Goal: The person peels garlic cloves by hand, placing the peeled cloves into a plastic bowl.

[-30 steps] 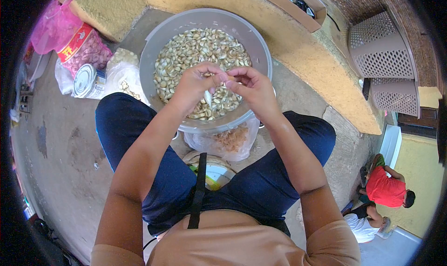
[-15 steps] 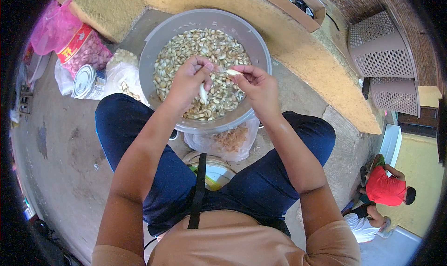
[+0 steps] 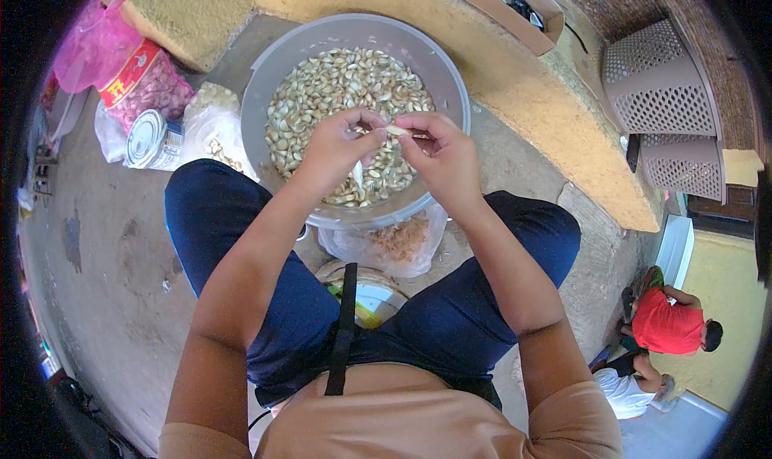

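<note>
Right hand (image 3: 442, 149): partly closed; we pinch a clove (image 3: 396, 130) between thumb and fingers.
Left hand (image 3: 339, 147): half curled, its fingertips at the clove's other end; we keep a white clove (image 3: 358, 174) below the palm.
Tub (image 3: 366, 31): beneath both hands, full of cloves.
Bag (image 3: 402, 246): beside the tub, between our knees.

Open air over the far cloves (image 3: 350, 73), basin wall (image 3: 438, 77) all around

Bright, soft daylight; fisheye view, curved and black at edges.
</note>
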Available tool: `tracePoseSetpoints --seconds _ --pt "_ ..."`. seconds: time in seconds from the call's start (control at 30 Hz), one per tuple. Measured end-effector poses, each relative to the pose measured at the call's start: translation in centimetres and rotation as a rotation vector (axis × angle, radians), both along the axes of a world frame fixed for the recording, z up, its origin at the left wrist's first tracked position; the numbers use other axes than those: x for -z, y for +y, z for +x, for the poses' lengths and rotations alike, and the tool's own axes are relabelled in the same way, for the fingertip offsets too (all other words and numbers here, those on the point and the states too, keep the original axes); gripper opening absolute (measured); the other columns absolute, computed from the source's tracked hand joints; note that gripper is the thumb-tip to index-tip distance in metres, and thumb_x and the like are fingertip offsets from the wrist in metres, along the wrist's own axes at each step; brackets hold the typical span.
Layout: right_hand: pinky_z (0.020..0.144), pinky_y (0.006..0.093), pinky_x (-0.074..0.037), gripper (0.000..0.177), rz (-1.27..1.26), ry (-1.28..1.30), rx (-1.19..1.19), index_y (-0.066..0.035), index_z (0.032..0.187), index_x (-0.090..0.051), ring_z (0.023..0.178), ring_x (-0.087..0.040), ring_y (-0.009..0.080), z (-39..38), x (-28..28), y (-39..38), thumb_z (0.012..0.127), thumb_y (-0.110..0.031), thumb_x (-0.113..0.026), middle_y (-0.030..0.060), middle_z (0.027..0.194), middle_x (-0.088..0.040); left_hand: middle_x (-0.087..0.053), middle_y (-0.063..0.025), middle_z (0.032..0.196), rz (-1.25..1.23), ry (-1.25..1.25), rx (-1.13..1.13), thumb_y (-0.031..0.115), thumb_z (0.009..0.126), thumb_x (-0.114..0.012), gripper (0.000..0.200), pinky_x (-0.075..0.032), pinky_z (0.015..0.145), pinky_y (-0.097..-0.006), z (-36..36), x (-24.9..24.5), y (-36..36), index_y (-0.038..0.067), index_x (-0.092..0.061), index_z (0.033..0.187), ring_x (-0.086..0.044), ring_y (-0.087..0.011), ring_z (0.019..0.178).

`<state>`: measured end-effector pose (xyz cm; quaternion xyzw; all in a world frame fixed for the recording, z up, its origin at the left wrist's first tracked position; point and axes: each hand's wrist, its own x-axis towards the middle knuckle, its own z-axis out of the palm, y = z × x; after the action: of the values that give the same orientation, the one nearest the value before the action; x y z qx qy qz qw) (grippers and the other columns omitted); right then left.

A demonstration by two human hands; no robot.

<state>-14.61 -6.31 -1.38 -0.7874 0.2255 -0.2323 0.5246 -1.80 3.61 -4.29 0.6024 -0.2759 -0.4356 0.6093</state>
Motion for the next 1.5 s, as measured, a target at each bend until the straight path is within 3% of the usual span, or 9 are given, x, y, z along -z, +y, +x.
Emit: tracePoseSetpoints --seconds 0.17,0.27,0.67,0.77,0.9,0.97,1.27,1.5 --pt "0.068 0.0247 -0.048 0.017 -0.173 -0.076 -0.031 -0.001 0.090 -0.060 0.079 -0.059 0.0188 0.1 0.6 0.1 0.073 0.000 -0.057 0.0111 0.091 -0.058 -0.053 -0.0018 0.062 0.012 -0.098 -0.006 0.004 0.072 -0.059 0.006 -0.039 0.046 -0.0207 0.2 0.0 0.1 0.000 -0.055 0.076 -0.050 -0.0073 0.050" --pt "0.075 0.0243 -0.045 0.019 -0.095 0.021 -0.083 -0.002 0.096 -0.060 0.087 -0.056 0.0147 -0.1 0.1 -0.2 0.078 0.000 -0.055 0.0089 0.099 -0.058 -0.053 -0.0016 0.060 0.006 -0.082 -0.003 0.003 0.071 -0.058 0.005 -0.039 0.046 -0.0206 0.3 0.1 0.2 0.001 -0.054 0.073 -0.050 -0.0075 0.050" --pt "0.074 0.0263 -0.047 0.021 0.614 -0.015 -0.144 0.001 0.102 -0.055 0.087 -0.055 0.0142 0.1 0.9 -0.8 0.082 -0.005 -0.051 0.0087 0.096 -0.058 -0.053 -0.0039 0.064 0.048 0.070 -0.011 0.002 0.069 -0.055 0.003 -0.039 0.049 -0.0212 0.3 -0.5 0.0 0.001 -0.054 0.072 -0.049 -0.0092 0.051" --pt "0.071 0.0259 -0.047 0.025 0.561 0.135 -0.036 0.003 0.104 -0.053 0.083 -0.056 0.0134 0.1 0.9 -0.6 0.082 -0.009 -0.053 0.0084 0.091 -0.058 -0.053 -0.0033 0.064 0.026 0.050 -0.024 0.003 0.069 -0.056 0.003 -0.039 0.049 -0.0213 0.3 0.1 0.1 0.002 -0.054 0.072 -0.050 -0.0087 0.051" --pt "0.068 0.0249 -0.047 0.028 0.543 0.186 -0.061 0.004 0.103 -0.052 0.078 -0.056 0.0126 0.0 0.4 -0.5 0.080 -0.012 -0.056 0.0072 0.085 -0.059 -0.055 -0.0016 0.063 0.110 -0.193 -0.024 0.005 0.070 -0.058 0.004 -0.040 0.048 -0.0217 0.1 0.1 0.1 0.003 -0.055 0.072 -0.051 -0.0075 0.051" --pt "0.068 0.0247 -0.047 0.028 0.494 0.206 -0.104 0.004 0.103 -0.053 0.076 -0.056 0.0122 -0.1 0.6 -0.5 0.080 -0.012 -0.057 0.0071 0.084 -0.059 -0.055 -0.0010 0.063 0.096 -0.199 -0.024 0.006 0.071 -0.059 0.005 -0.040 0.048 -0.0216 0.0 0.2 0.1 0.003 -0.055 0.072 -0.051 -0.0070 0.051" --pt "0.067 0.0245 -0.046 0.031 0.696 0.155 -0.129 0.004 0.103 -0.054 0.074 -0.056 0.0120 -0.4 1.5 -0.8 0.075 -0.009 -0.062 0.0083 0.088 -0.059 -0.054 0.0005 0.065 0.101 -0.229 0.079 0.005 0.072 -0.060 0.006 -0.038 0.050 -0.0200 -0.4 -0.8 0.2 0.003 -0.054 0.071 -0.048 -0.0039 0.057" --pt "0.062 0.0200 -0.043 0.033 0.308 0.208 -0.117 0.003 0.104 -0.053 0.068 -0.053 0.0078 -0.2 1.2 -0.6 0.073 -0.002 -0.061 0.0020 0.079 -0.056 -0.054 0.0008 0.065 0.019 -0.038 0.086 0.003 0.070 -0.060 0.006 -0.038 0.052 -0.0193 -0.5 -0.6 0.2 0.003 -0.054 0.070 -0.048 -0.0041 0.058"
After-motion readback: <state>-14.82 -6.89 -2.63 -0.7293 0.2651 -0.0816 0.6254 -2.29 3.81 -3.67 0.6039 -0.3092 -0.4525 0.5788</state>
